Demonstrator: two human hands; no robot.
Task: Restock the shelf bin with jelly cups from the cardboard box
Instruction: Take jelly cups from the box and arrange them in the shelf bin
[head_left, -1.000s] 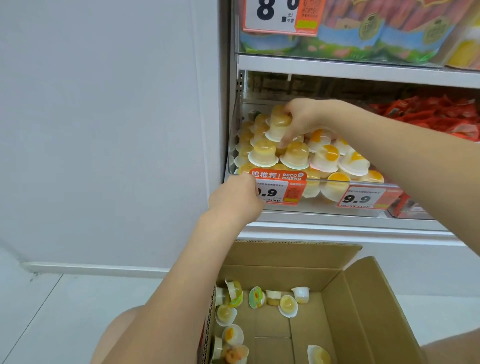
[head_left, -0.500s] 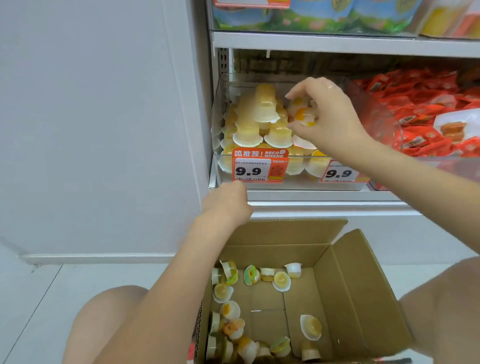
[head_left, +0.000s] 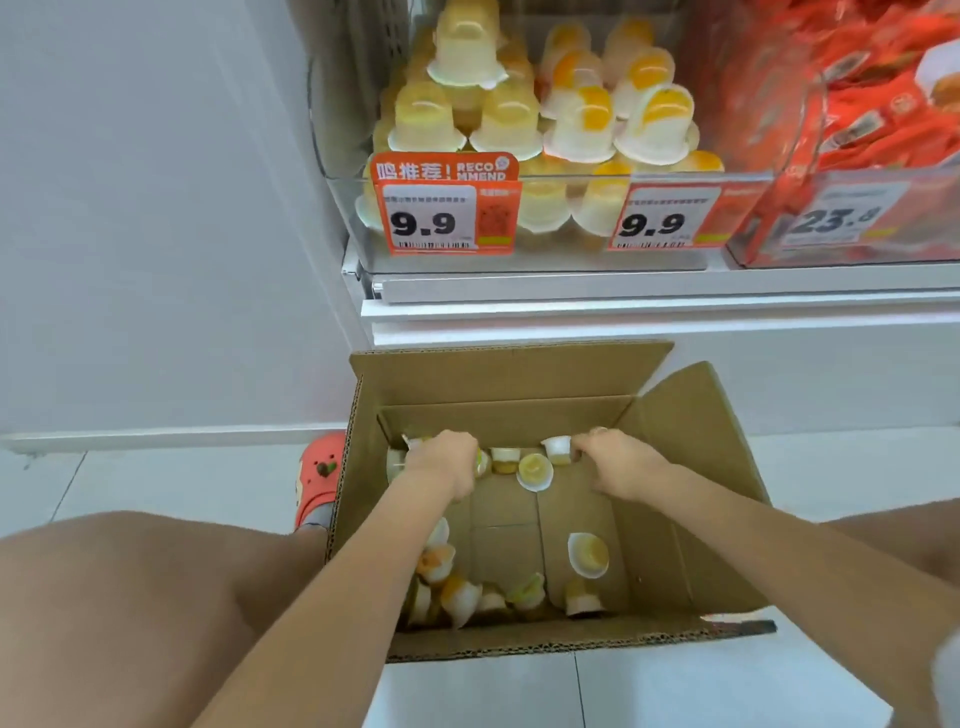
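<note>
An open cardboard box (head_left: 691, 467) sits on the floor below the shelf, with several jelly cups scattered inside. Both hands are down at its far wall. My left hand (head_left: 441, 467) is curled over jelly cups at the far left corner, hiding what its fingers hold. My right hand (head_left: 618, 465) pinches a white jelly cup (head_left: 558, 449) at the far wall. More loose cups (head_left: 587, 553) lie nearer me. The clear shelf bin (head_left: 348, 213) above is piled with yellow and orange-topped jelly cups (head_left: 571, 119).
Two 9.9 price tags (head_left: 447, 213) hang on the bin front. A bin of red snack packs (head_left: 878, 104) stands to the right. A white wall fills the left. My bent knees and a red clog (head_left: 319, 478) flank the box on the tiled floor.
Both hands dropped from the shelf into the box; the right one left the bin's cups, the left came off the bin front. The view tilted down and closer.
</note>
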